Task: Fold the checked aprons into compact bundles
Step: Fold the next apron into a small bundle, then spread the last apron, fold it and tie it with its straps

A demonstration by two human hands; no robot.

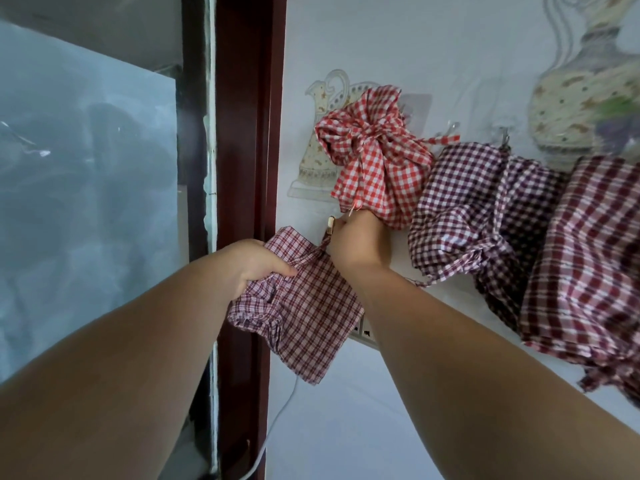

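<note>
Left hand [258,263] grips the small-check apron bundle [311,317] at its left edge; right hand [356,240] pinches its strap (beside a wall hook [330,225]). Red checked bundle [374,157] hangs just above, purple checked bundle [478,209] to its right.

On wall [415,46]: tied bundle [374,157] above held bundle [304,306] — hanging aprons [478,209] right, window [86,168] left.

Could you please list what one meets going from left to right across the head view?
In order: window → wooden frame → left hand → pale apron → red bundle → purple apron → maroon apron.
</note>
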